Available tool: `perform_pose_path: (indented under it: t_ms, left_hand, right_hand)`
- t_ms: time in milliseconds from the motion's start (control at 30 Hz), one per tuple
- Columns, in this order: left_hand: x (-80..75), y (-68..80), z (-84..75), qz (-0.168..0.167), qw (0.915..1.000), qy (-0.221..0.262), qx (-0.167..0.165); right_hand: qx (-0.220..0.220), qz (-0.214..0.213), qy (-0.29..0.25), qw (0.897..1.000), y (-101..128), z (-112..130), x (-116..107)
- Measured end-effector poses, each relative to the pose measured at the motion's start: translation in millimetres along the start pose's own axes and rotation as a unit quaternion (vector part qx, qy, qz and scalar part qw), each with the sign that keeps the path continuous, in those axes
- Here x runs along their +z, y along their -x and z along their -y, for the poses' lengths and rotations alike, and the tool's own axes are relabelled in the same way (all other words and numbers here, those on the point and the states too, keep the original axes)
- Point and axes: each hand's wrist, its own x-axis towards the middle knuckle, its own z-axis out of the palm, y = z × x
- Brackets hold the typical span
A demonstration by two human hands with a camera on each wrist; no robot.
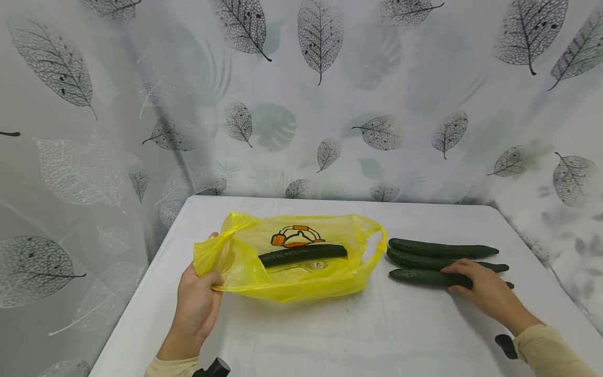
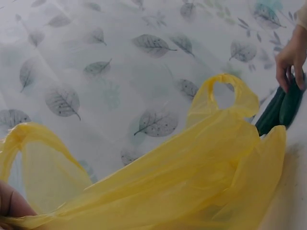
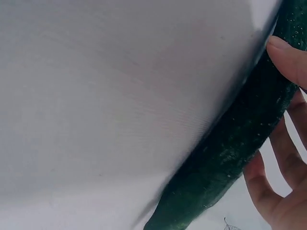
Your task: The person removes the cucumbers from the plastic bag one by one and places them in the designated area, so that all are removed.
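Note:
My left hand (image 1: 197, 306) holds the left side of a yellow plastic bag (image 1: 292, 291), thumb in front and fingers behind the film. Inside the bag's open mouth lies one dark green cucumber (image 1: 306, 254), its left end hidden by the plastic. To the right, three cucumbers lie side by side on the table. My right hand (image 1: 490, 293) grips the nearest cucumber (image 1: 419, 277) toward its right end. In the right wrist view the thumb (image 3: 288, 57) presses one side of that cucumber (image 3: 235, 129) and the fingers lie along the other.
Behind the gripped one are the middle cucumber (image 1: 414, 258) and the far cucumber (image 1: 438, 248). A white cloth covers the table (image 1: 301, 340). Leaf-patterned curtains (image 1: 301, 131) hang behind and at both sides. The bag's right handle loop (image 1: 379, 246) spreads toward the cucumbers.

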Motion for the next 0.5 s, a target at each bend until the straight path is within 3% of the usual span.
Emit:
perform_pose_path:
  t_ms: [300, 500]
  left_hand:
    - [-1.2, 1.7, -0.4, 0.005, 1.0, 0.0, -0.008]
    - [-2.2, 2.3, 0.8, 0.007, 1.0, 0.003, -0.005]
  right_hand:
    - [0.015, 0.018, 0.041, 0.999, -4, 4, 1]
    - [0.039, 0.041, 0.001, 0.998, -8, 11, -4]
